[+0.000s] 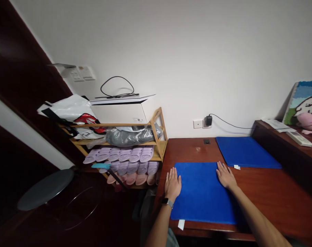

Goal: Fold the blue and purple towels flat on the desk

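A blue square mat (199,192) lies flat on the brown wooden table (258,190), with a white tag (181,224) sticking out at its near edge. My left hand (172,183) rests flat along the mat's left edge, fingers stretched forward, a watch on the wrist. Across from it, my right hand (226,175) lies on the far right corner of the mat with its fingers extended. Neither hand grips anything. Beyond my right hand is a second blue mat (247,151), also flat, with a white tag on its near edge.
Left of the table stands a wooden shoe rack (158,137) with several lilac slippers (125,154), a white box (119,112) and a bag (73,109). A round stool (46,188) is at far left. A black charger (208,120) is plugged into the wall. A raised ledge (274,132) borders the right side.
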### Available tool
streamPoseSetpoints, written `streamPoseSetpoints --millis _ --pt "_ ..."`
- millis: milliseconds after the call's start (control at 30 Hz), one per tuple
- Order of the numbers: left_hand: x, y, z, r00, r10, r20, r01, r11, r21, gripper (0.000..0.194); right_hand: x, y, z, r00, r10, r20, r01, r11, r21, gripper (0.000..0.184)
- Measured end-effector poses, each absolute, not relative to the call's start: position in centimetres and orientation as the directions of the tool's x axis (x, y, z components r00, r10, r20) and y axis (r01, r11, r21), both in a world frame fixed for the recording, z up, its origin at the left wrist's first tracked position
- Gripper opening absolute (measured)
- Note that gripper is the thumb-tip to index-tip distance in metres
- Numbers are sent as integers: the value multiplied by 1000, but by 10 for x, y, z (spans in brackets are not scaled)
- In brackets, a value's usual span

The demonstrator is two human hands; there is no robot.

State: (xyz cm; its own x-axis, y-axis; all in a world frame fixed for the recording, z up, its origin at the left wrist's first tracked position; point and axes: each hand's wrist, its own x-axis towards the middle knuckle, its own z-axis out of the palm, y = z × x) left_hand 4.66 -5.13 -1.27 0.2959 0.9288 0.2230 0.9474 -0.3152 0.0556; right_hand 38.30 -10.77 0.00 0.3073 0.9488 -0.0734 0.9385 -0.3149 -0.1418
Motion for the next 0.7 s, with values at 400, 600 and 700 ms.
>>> streamPoseSetpoints --millis 400,600,700 --pt "181 -66 3 579 749 322 759 -639 122 60 390 -103 -16 278 959 -49 943 -282 -175 70" --pt "239 -54 -4 643 740 197 699 -672 244 66 393 -102 -19 273 961 -52 947 -278 -161 69" --pt "191 -37 -5 563 806 185 765 -592 251 66 393 -102 -19 281 959 -49 944 -285 -165 70"
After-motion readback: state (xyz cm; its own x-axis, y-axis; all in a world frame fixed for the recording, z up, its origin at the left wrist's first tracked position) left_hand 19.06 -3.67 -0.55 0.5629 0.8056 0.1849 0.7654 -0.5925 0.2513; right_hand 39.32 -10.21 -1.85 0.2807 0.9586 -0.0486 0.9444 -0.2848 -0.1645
